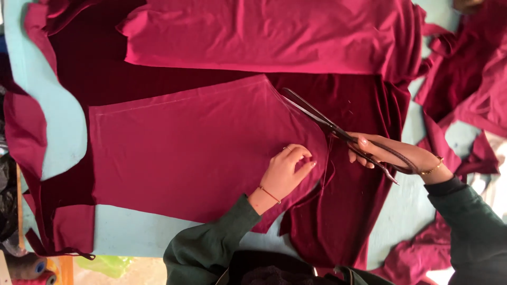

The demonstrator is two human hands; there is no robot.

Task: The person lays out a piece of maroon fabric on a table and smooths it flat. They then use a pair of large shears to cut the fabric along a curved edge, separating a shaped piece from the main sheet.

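Note:
A magenta fabric piece [195, 148] lies flat on darker maroon velvet cloth [105, 68] spread over a light blue table [58, 121]. My left hand [288, 169] rests on the right part of the magenta piece with fingers curled and pressing down, holding nothing. My right hand [393, 155] grips large dark scissors [322, 119], whose blades lie open along the curved right edge of the magenta piece, pointing up and left. Both arms wear dark green sleeves and thin bracelets.
A second magenta piece [264, 34] lies across the top. Maroon scraps [465, 79] pile at the right, and more lie at the lower right [417, 253]. Thread spools [31, 269] stand at the bottom left corner. A green plastic bag [108, 264] shows below the table edge.

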